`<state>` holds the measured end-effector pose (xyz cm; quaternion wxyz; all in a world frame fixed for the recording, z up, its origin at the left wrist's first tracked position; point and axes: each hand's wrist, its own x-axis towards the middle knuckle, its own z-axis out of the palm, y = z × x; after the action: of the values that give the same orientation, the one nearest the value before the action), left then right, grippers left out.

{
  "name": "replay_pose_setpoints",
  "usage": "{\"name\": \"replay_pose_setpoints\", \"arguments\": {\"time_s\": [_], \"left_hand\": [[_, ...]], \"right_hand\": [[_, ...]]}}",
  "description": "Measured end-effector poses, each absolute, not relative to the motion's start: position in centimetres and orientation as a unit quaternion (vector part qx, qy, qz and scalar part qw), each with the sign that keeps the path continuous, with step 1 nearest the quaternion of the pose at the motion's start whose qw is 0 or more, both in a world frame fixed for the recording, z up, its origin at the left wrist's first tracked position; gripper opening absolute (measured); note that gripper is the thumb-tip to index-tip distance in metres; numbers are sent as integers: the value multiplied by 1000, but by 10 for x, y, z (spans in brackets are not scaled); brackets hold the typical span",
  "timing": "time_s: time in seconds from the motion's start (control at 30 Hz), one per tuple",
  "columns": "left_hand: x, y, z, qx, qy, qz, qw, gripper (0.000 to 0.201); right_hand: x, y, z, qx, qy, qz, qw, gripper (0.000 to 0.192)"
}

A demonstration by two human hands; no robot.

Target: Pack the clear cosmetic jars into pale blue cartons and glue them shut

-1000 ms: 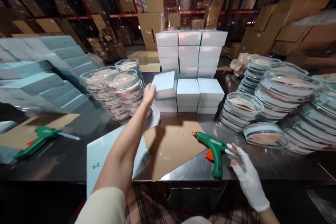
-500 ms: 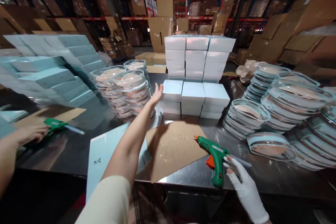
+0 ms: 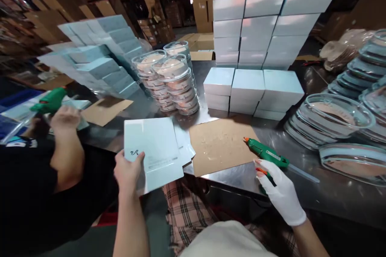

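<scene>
The gloved right hand (image 3: 282, 196) covers the grip of the green glue gun (image 3: 267, 155), so its trigger cannot be made out. The stacked clear lidded containers (image 3: 356, 100) run off the right edge. A co-worker's hand (image 3: 64, 118) hides part of a second glue gun (image 3: 50, 100). The print on the flat box blank (image 3: 152, 154) is too small to read

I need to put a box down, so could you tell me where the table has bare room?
Bare steel shows between the glue gun and the flat lid. The round containers, box stacks and cardboard sheet crowd the middle.
</scene>
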<state>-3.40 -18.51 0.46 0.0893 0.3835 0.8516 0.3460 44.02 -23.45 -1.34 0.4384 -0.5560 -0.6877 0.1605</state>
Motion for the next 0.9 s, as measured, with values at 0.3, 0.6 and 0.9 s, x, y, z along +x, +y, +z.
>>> {"name": "replay_pose_setpoints", "arguments": {"time_s": [0.3, 0.6, 0.9], "left_hand": [[87, -255, 36, 757, 533, 296, 236, 26], [85, -259, 6, 820, 423, 241, 301, 23], [110, -246, -29, 857, 365, 54, 361, 59]], "right_hand": [[386, -220, 52, -408, -789, -19, 459, 33], [417, -264, 10, -442, -767, 250, 391, 19], [417, -286, -50, -379, -549, 725, 171, 59]]}}
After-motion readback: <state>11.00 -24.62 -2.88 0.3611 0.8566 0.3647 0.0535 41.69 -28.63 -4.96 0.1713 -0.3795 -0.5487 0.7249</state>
